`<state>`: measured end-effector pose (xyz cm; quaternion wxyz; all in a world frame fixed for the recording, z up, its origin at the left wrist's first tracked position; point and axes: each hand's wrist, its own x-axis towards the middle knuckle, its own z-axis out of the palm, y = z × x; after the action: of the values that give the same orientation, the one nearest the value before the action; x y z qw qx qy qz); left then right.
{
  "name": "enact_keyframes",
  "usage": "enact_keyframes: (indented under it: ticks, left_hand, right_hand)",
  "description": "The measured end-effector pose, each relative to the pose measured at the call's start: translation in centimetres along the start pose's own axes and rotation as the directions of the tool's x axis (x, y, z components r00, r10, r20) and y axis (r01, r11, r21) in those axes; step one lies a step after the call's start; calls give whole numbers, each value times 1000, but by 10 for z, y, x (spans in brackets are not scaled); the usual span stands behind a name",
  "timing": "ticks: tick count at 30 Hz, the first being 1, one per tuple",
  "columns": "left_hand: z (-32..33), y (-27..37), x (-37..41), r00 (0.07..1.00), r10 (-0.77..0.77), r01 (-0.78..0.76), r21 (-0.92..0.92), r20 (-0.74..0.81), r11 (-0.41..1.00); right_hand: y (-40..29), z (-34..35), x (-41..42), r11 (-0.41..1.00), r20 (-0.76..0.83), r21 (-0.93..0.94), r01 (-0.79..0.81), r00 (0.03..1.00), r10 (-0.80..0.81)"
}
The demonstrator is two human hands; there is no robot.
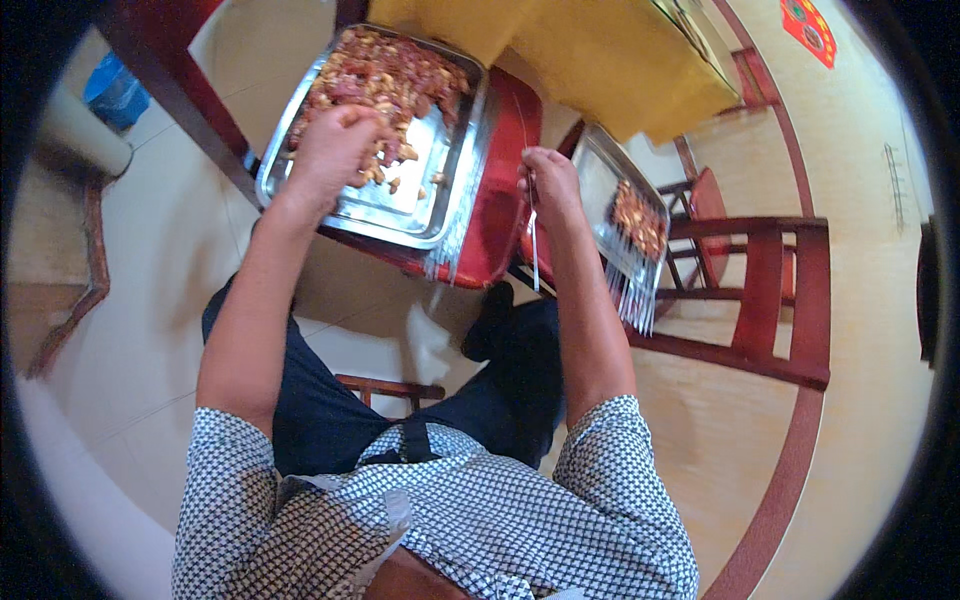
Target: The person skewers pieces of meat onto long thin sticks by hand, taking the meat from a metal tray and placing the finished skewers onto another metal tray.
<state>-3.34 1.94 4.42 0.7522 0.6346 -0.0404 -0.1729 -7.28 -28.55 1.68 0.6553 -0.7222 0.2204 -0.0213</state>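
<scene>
My left hand (341, 146) is at the heap of small raw meat pieces (382, 75) in a large metal tray (375, 231); its fingers are bunched, and whether they pinch a piece cannot be told. In my right hand (551, 180), to the right of that tray, is a thin metal skewer (535, 255), its thin end pointing up and away. No meat shows on it. More metal skewers (450, 255) lie along the large tray's right side. A second metal tray (600, 161) on the right holds loaded meat skewers (637, 217), with their bare metal ends (634, 296) sticking out over the near edge.
The large tray rests on a red seat (510, 150). A yellow cloth (600, 60) hangs over a table at the top. Dark red wooden chairs (757, 300) stand at the right, and a wooden beam (180, 90) slants past the large tray's left. A blue bin (116, 90) is at upper left.
</scene>
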Motion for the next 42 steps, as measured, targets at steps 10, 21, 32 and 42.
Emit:
enact_keyframes:
  ticks: [10,21,32,42]
  left_hand:
    - [-7,-13,1,999,29,-28,71,-25,997]
    - [3,-2,-10,998,58,-58,-21,-28,998]
    - [-23,-7,8,987,84,-74,73,-139,995]
    - [-12,-13,7,973,231,-156,795,20,586]
  right_hand:
    - [-53,12,-55,832,61,530,-165,986,157]
    - [-75,3,-91,617,188,783,-81,976,-110]
    - [-142,-26,-150,880,-208,303,365,927,-313]
    - [-85,46,-85,941,187,118,318,923,-336]
